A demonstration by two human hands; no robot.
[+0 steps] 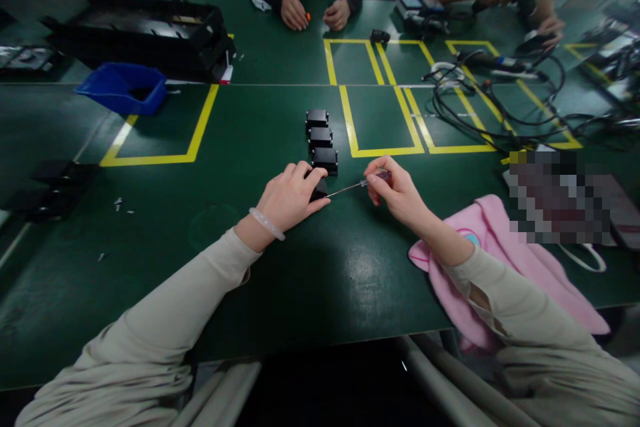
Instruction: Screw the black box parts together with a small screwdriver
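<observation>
My left hand (290,195) is closed over a small black box (319,187) on the green table, fingers and thumb on either side of it. Much of that box is hidden under the fingers. In my right hand (395,187) is a screwdriver (380,176), gripped by its dark translucent handle. Its thin shaft points left, and the tip meets the box's near right corner beside my left thumb. Beyond lie three similar black boxes in a row, the nearest black box (325,158) close to my left fingertips. Small shiny bits stick out at their sides.
Screws (118,203) lie loose at the left, near more black parts (47,190). A blue bin (125,88) and a large black tray (145,33) stand at the back left. Cables (495,100) tangle at the right, above a pink cloth (493,240). People sit opposite, hands on the table.
</observation>
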